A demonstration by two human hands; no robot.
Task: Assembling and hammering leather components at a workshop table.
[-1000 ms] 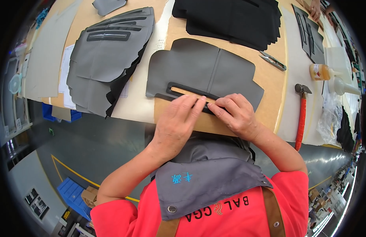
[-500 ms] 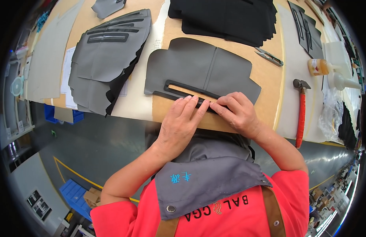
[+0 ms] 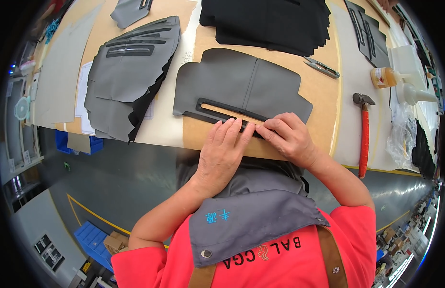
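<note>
A grey leather-like panel (image 3: 213, 77) with a stitched line down it lies on the table in front of me. Near its closer edge is a long slot framed by a black border (image 3: 215, 102), and a black strip (image 3: 196, 116) runs along that edge. My left hand (image 3: 225, 151) rests with its fingers stretched out, the tips pressing on the strip. Beside it, my right hand (image 3: 290, 139) has curled fingers, thumb and forefinger pinched at the strip close to the left fingertips. My right hand covers the strip's right end.
To the left is a fanned stack of grey panels (image 3: 116, 81). Black sheets (image 3: 265, 24) are piled behind the panel. Thread snips (image 3: 322, 67), a red-handled hammer (image 3: 364, 139), an amber bottle (image 3: 383, 77) and a clear plastic bag (image 3: 402, 129) lie or stand to the right.
The whole view has shifted slightly. Both hands keep nearly the same place on the strip, with only small finger movement.
</note>
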